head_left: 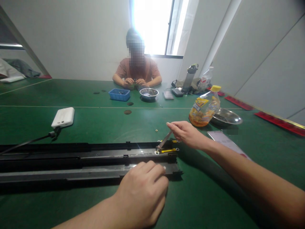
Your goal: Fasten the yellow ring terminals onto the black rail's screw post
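Observation:
Two long black rails (105, 155) lie side by side from the left, their ends in front of me. My right hand (187, 135) is closed round the handle of a metal wrench (165, 140), which slants down to the far rail. The wrench's head sits at a small bright fastener (157, 152) in that rail's channel. Beside the fastener, a short yellow wire (168, 150) with a ring terminal runs past the rail's end. My left hand (145, 187) is curled over the near rail (95, 174) close to its end; its fingertips are mostly hidden.
A small brass-coloured ring (156, 130) lies beyond the rails. At right are a juice bottle (202, 109), a steel bowl (227, 117) and a phone (227, 144). A white box (63, 117) with a cable stands left. Opposite, a person sits behind a blue tray (119, 95) and another bowl (149, 94).

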Demonstrator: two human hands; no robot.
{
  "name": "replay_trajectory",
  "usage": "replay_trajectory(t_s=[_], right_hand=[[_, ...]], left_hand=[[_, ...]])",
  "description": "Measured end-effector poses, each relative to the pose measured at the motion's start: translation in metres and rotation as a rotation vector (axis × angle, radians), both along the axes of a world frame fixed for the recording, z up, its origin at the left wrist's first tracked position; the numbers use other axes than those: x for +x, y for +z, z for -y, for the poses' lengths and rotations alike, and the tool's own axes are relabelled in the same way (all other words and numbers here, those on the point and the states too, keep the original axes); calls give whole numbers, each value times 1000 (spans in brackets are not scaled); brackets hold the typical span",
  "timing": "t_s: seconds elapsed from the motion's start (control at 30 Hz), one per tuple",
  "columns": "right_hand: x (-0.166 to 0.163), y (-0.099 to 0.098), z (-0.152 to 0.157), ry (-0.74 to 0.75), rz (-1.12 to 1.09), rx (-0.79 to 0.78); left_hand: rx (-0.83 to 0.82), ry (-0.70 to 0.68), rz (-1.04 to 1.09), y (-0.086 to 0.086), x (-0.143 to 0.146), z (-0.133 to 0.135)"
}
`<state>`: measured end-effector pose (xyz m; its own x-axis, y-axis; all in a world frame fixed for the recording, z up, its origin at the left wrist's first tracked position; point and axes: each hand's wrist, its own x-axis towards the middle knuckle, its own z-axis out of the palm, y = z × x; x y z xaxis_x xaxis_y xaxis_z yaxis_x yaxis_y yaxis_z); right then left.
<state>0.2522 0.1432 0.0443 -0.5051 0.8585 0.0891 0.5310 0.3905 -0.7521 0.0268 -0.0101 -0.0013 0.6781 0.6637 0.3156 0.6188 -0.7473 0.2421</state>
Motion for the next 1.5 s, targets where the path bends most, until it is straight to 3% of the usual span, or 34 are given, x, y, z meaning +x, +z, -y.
replay_trajectory(t_s=[0.33, 0.73, 0.97, 1.3, 1.5], right_hand=[[4, -7, 8, -56, 13, 6], [4, 1, 29, -166, 81, -16], [12, -5, 44, -220, 4, -183], [19, -19, 57, -186, -150, -418], [27, -17, 65, -165, -71, -509]], left_hand=[[11, -5, 9, -1, 0, 0], [4, -2, 7, -1, 0, 0], [10, 0, 10, -1, 1, 0], [7, -7, 11, 2, 1, 0], [6, -2, 11, 2, 1, 0]])
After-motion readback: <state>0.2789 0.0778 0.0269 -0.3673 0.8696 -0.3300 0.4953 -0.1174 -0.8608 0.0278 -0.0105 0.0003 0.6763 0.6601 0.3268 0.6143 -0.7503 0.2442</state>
